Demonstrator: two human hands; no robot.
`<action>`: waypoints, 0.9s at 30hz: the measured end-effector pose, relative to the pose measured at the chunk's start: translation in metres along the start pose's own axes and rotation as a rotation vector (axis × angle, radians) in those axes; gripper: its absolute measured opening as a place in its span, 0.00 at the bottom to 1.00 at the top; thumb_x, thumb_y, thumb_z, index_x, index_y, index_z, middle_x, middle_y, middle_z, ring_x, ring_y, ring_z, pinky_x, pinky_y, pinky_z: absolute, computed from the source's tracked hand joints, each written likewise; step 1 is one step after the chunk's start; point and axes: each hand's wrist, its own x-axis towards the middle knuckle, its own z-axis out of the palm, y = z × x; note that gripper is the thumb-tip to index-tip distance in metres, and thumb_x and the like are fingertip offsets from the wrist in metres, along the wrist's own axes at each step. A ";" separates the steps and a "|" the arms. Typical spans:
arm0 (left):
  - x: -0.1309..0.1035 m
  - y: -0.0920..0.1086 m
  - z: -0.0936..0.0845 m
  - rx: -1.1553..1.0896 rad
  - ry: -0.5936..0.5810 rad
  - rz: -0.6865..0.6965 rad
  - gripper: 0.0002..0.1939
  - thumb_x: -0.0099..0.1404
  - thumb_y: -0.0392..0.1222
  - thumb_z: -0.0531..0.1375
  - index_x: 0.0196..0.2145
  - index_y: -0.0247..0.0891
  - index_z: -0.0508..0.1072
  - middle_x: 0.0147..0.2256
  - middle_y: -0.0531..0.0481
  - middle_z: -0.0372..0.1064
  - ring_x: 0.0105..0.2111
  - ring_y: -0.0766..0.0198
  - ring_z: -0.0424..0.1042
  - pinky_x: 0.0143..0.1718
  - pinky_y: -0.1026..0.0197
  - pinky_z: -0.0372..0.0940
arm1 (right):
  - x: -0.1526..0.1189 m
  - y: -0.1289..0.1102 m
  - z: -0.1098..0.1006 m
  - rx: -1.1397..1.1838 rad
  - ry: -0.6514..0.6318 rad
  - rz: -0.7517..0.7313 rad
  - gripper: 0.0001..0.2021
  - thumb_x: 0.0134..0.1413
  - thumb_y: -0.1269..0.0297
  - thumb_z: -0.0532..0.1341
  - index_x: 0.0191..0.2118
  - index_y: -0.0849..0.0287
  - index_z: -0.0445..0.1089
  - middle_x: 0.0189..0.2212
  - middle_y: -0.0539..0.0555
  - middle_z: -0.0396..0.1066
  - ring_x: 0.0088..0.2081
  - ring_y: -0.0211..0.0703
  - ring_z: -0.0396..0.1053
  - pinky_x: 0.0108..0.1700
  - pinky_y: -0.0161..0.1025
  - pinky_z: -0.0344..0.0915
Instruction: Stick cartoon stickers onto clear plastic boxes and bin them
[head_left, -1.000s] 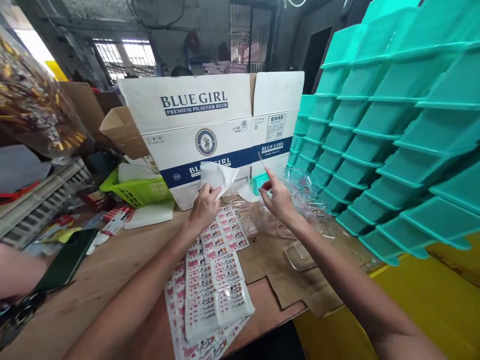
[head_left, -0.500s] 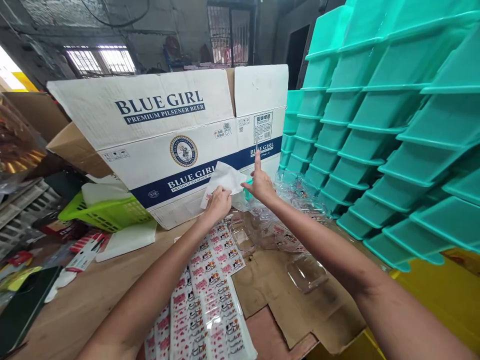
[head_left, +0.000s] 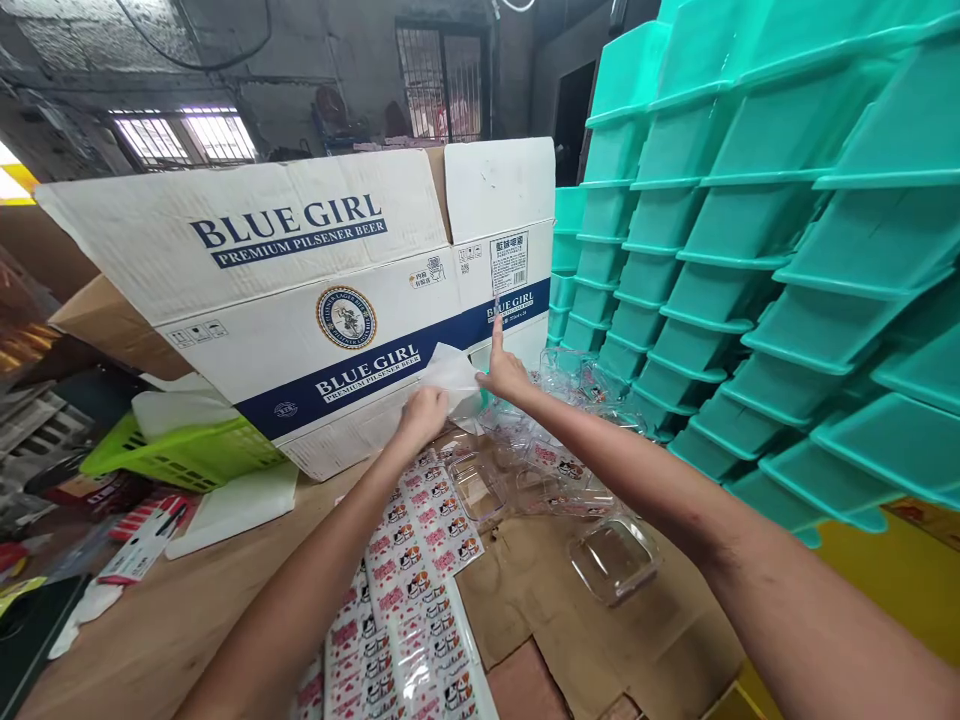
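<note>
While the left hand (head_left: 426,412) is pinching a white sheet (head_left: 450,372) before the carton (head_left: 300,270), the right hand (head_left: 510,378) is spreading, index raised. Its thin clear piece (head_left: 496,303) is risking a crease — by brushing cardboard.

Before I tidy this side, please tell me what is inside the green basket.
A white, sheet-like item lies in the green basket. Anything deeper is covered by it and by the basket's side.
</note>
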 end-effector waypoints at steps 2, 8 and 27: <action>-0.001 -0.012 -0.009 -0.016 0.042 -0.050 0.19 0.67 0.41 0.48 0.31 0.35 0.79 0.32 0.42 0.77 0.35 0.55 0.74 0.36 0.60 0.64 | -0.002 0.000 -0.001 -0.016 -0.024 -0.015 0.60 0.56 0.61 0.65 0.67 0.66 0.07 0.46 0.68 0.76 0.47 0.59 0.74 0.45 0.45 0.64; -0.015 -0.029 -0.031 -0.025 0.109 -0.083 0.22 0.67 0.40 0.45 0.42 0.33 0.79 0.39 0.43 0.78 0.38 0.56 0.75 0.36 0.61 0.65 | -0.003 0.000 -0.001 -0.089 -0.140 -0.081 0.64 0.45 0.65 0.73 0.72 0.60 0.21 0.46 0.68 0.76 0.47 0.62 0.74 0.45 0.46 0.64; 0.030 0.071 0.038 0.286 -0.671 0.128 0.19 0.68 0.47 0.59 0.54 0.36 0.68 0.52 0.42 0.68 0.48 0.55 0.71 0.47 0.48 0.70 | 0.001 0.035 -0.003 0.010 -0.004 -0.030 0.57 0.51 0.78 0.60 0.68 0.58 0.09 0.39 0.57 0.78 0.40 0.49 0.74 0.41 0.38 0.64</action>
